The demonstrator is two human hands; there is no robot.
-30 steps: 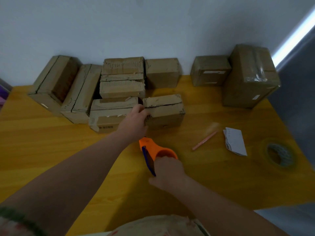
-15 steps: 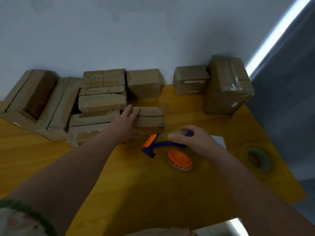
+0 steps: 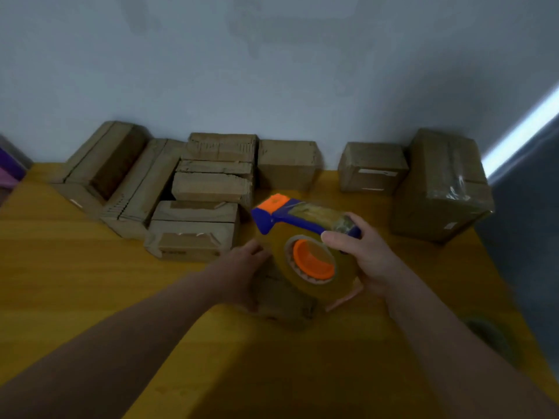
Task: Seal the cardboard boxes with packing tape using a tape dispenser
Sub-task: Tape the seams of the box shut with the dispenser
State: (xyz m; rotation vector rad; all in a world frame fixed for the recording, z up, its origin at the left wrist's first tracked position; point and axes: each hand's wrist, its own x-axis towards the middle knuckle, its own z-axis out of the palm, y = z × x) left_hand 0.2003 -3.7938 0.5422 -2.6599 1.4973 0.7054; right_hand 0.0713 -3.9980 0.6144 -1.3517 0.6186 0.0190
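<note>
Dispenser [image 3: 308, 255] poised over a box [image 3: 281, 300]
Right hand [image 3: 369, 258] grips its handle, roll just above the box; left hand [image 3: 239, 267] holds the box's side, between both hands, likely steadying it for taping.

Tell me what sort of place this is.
Probably a small packing station: cardboard boxes lined along the wall on a yellow table, and a tape dispenser held in the right hand.

Yellow wood-grain worktop [image 3: 90, 291], cluster of cardboard boxes [image 3: 211, 189], some stacked, along its far left, small labelled box [image 3: 373, 167] and taller taped box [image 3: 441, 189] side by side at far right, low box [image 3: 281, 300] near the middle, blurred tape roll [image 3: 490, 337] by the right edge.
</note>
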